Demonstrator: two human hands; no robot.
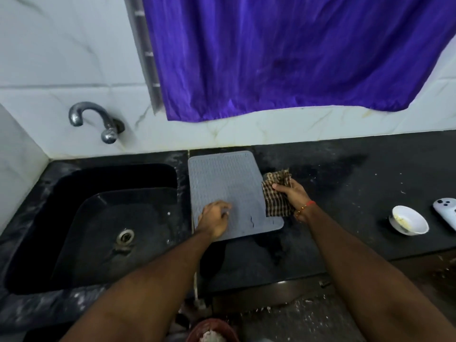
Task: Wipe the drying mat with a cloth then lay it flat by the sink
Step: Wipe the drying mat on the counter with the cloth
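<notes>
A grey ribbed drying mat (227, 191) lies flat on a black stone counter (345, 193), just to the right of a black sink (74, 193), with its far edge close to the tiled wall. A dark wavy mark shows near the mat's near edge.

The left hand (216, 219) rests on the near left part of the mat, knuckles up, with the fingers bent and their tips touching the ribbed surface; it grips nothing.

The right hand (291, 193) is at the mat's right edge, its fingers curled round a brown and cream checked cloth (275, 196). The cloth is bunched in the grip, with one part hanging over the mat's right edge and near right corner, and another part sticking out beyond the hand onto the counter. An orange thread band (307, 206) circles the right wrist.

Wet dark patches mark the counter near the mat and behind the cloth. A metal tap (98, 119) juts from the white marbled wall above the sink. A purple curtain (283, 55) hangs above the counter. Well to the right sit a small white bowl (408, 219) with yellowish residue and, at the frame's edge, a white game controller (446, 211).
</notes>
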